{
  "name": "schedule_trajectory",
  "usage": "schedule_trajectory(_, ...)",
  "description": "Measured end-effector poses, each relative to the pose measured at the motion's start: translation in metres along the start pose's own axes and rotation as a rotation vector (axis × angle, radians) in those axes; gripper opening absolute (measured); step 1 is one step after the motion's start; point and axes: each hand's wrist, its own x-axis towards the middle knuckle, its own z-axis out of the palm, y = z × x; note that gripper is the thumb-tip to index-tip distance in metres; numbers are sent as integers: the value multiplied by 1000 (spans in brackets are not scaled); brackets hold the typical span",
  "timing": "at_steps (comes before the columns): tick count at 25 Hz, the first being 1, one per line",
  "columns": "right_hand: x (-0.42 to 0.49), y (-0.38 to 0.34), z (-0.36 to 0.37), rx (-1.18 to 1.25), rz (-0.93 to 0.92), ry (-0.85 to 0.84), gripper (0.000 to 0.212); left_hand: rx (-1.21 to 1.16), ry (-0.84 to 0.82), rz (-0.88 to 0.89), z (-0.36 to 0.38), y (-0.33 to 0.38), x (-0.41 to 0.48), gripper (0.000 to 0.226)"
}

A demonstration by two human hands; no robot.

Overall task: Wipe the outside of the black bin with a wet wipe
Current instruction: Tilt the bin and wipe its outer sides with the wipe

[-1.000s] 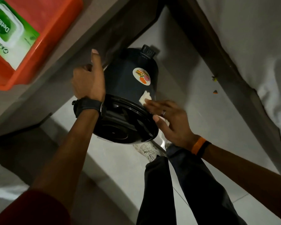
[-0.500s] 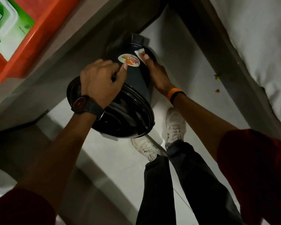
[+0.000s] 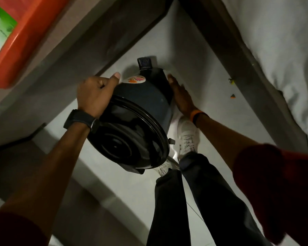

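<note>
The black bin (image 3: pixel 146 102) is tilted toward me above the floor, its glossy round lid (image 3: pixel 130 139) facing the camera and its foot pedal (image 3: pixel 144 63) at the far end. A colourful sticker (image 3: pixel 136 79) shows on its upper side. My left hand (image 3: pixel 96 94), with a black watch on the wrist, grips the bin's left side near the lid rim. My right hand (image 3: pixel 181 95) lies flat against the bin's right side; the wet wipe (image 3: pixel 165 73) shows only as a thin white sliver at its fingertips.
An orange tray (image 3: pixel 20 43) holding a green pack of wipes (image 3: pixel 0 27) sits on the grey shelf at upper left. A bed with white sheets (image 3: pixel 274 50) runs along the right. My legs and white shoes (image 3: pixel 187 137) stand on the pale floor below the bin.
The bin has turned so the sticker is further up and left. My right hand slid from beside the sticker round to the bin's right side. My left hand shifted up to the left edge.
</note>
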Motion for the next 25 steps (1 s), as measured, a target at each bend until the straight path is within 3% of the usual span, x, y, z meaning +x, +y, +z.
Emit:
schedule_trajectory(2,-11,2,7,55,-70,-19,54,-3,35,-46,-6,-10,8,64)
schedule_trajectory(5,-89,13,47,48,-539,-145,54,-63,91,-131,-18,-28,14,64)
schedule_trajectory(7,-111,26,59,-79,-720,-201,51,-101,67,-135,-21,-36,14,60)
schedule_trajectory(8,-98,27,55,-51,-672,-187,51,-116,56,-130,-22,-38,13,59)
schedule_trajectory(11,-26,17,30,83,-171,-48,51,-159,50,-138,-26,-45,16,58)
schedule_trajectory(13,4,10,18,68,8,0,51,-161,66,-170,-29,-44,22,58)
schedule_trajectory(15,-19,6,27,179,-91,-45,51,-156,87,-207,-31,-41,27,56)
schedule_trajectory(17,-76,6,45,261,-356,-145,50,-183,121,-236,-33,-40,28,55)
schedule_trajectory(20,-108,19,48,198,-562,-228,48,-192,91,-229,-30,-37,26,55)
schedule_trajectory(22,-70,20,34,137,-462,-127,47,-178,45,-194,-23,-30,25,56)
schedule_trajectory(25,8,22,12,44,-41,62,49,-106,-7,-109,-10,-12,25,61)
